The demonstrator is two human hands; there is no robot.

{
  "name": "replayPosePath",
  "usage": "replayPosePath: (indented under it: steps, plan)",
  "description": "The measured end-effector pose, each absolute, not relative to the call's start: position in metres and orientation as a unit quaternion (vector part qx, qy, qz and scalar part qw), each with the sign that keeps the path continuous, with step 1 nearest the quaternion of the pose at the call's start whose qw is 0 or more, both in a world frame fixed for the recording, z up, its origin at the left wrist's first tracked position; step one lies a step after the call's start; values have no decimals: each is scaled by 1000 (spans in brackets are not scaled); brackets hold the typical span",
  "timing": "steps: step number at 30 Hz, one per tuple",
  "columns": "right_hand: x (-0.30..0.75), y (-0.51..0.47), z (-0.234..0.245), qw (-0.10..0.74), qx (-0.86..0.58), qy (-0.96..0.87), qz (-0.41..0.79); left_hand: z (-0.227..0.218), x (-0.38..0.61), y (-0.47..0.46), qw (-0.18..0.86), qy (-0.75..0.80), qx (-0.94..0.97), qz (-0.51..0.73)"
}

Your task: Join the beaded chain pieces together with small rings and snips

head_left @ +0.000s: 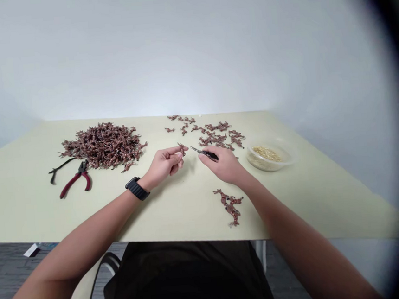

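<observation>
Between the thumb and forefinger of my left hand point(167, 162) is a small brown animal figurine point(182, 149), possibly a reindeer. My right hand point(223, 164) is closed around a pair of pliers point(207, 154) with dark handles and slim metal jaws. The jaw tips point left at the figurine and stay a short gap away from it. Whether the jaws grip anything is too small to tell. Just beyond my right hand lie several similar brown figurines point(219, 138), and a few more figurines point(230, 206) rest near the table's front edge.
A large heap of brown figurines point(104, 146) covers the table's left side. Beside it lie red-handled pliers point(78, 178) and a black-handled tool point(61, 170). At right stands a clear plastic bowl point(287, 159) holding small gold-coloured pieces. A wall point(156, 51) rises behind the table.
</observation>
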State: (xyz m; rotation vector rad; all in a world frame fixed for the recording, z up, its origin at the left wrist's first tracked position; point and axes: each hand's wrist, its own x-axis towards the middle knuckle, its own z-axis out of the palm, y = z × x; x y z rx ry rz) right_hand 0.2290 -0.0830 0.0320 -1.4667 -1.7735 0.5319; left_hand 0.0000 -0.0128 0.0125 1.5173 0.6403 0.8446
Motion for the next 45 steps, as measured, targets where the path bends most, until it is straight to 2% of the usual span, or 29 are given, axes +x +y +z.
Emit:
replayPosePath:
  steps: [4, 13, 25, 30, 35, 45]
  plan:
    - [229, -84, 29, 354, -579, -715, 169, 10, -2, -10, 644, 263, 625, 354]
    - [227, -83, 27, 334, -569, -734, 163, 7, 0, -12, 653, 258, 631, 330]
    - [229, -84, 31, 317, -584, -731, 155, 13, 2, -19, 620, 274, 657, 329]
    - [230, -85, 34, 318, -571, -747, 119, 15, 0, -15, 709, 272, 579, 298]
    - [234, -86, 37, 311, -535, -775, 127, 22, -7, -7, 815, 294, 459, 195]
    - [238, -89, 42, 280, -517, -787, 188, 27, -11, 0, 856, 291, 406, 133]
